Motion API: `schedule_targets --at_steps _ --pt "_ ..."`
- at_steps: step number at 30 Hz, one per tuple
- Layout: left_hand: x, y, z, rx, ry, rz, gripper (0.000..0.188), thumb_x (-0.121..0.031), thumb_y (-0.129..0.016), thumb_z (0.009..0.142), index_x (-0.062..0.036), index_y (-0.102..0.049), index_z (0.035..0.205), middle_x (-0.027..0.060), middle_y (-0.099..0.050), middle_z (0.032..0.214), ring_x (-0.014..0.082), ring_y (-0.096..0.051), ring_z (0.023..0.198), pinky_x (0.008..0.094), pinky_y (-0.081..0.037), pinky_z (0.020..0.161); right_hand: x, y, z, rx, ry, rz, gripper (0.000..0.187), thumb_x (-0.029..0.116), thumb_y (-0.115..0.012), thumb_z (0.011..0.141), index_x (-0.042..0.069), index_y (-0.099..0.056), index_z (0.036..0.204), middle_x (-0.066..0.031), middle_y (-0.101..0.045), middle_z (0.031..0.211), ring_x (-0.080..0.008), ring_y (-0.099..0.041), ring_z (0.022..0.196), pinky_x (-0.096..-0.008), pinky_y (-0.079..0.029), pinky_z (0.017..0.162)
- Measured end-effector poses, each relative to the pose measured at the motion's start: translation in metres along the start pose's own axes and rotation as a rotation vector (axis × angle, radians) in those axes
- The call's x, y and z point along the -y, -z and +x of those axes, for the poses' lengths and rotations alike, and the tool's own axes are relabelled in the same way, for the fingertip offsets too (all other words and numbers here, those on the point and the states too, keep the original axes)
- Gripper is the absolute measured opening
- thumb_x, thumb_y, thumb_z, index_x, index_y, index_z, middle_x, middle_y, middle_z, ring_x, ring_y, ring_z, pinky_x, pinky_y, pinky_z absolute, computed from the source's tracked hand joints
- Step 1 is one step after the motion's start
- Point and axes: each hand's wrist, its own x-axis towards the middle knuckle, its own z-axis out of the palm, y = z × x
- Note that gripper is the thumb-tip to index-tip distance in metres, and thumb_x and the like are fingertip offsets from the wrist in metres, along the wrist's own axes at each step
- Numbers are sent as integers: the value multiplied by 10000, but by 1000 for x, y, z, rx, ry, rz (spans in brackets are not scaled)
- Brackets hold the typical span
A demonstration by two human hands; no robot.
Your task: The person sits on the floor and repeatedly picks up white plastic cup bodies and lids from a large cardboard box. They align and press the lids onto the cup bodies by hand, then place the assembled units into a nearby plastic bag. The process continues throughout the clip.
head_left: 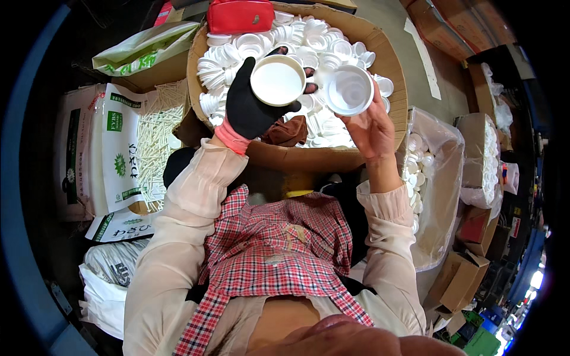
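My left hand (246, 110), in a black glove with a pink cuff, grips a round white piece with a cream rim (278, 81), its round face turned up. The glove's fingertips are bare and curl around the far side of it. A white plastic cup (349, 91) is held by its side in my bare right hand (374, 127), its round face toward me. The two pieces are apart, side by side above a large cardboard box (389, 59). Many white plastic cups or lids (332, 127) fill that box, some nested in stacks.
A red pouch (237, 16) rests on the box's far edge, and a brown cloth (288, 132) lies inside near me. On the left, an open white bag (122, 154) holds thin pale sticks (160, 142). At right, a plastic-lined box (436, 196) contains round pale pieces (415, 172).
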Motion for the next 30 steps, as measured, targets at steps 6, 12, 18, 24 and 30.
schedule_targets --at_steps 6,12,18,24,30 --pt "2 -17 2 -103 -49 -251 727 -555 -406 931 -41 -267 1426 306 -257 1447 496 -260 1339 647 -258 1066 0 9 2 -7 -2 36 647 156 -624 845 80 -337 1420 -134 -461 1353 -267 -493 1214 -429 -444 972" --pt "-1 12 1 111 75 -102 726 -590 -282 952 -25 -316 1406 232 -412 1388 449 -463 1224 603 -329 1046 1 -9 0 -14 172 -315 648 34 -700 777 48 -403 1353 -149 -482 1306 -243 -505 1182 -394 -457 962" --pt "26 -10 -11 -93 -286 1005 457 -251 -369 992 1 -377 1372 153 -483 1360 241 -503 1213 362 -364 1062 -11 -46 -10 54 619 -1295 668 -18 -750 658 52 -505 1275 -156 -483 1252 -288 -509 1134 -362 -465 917" --pt "38 -22 -8 -346 -153 424 496 -16 -576 844 26 -447 1321 131 -544 1292 216 -557 1120 319 -439 964 -20 -50 -3 130 751 -1504 671 -68 -759 602 64 -552 1227 -154 -506 1212 -316 -524 1066 -347 -502 804" --pt "34 -18 -11 -247 -122 750 497 -167 -444 936 11 -345 1390 135 -438 1387 234 -470 1226 356 -367 1044 -22 -49 -3 148 746 -1569 707 -83 -741 565 105 -577 1226 -122 -525 1240 -343 -513 1111 -393 -489 854"
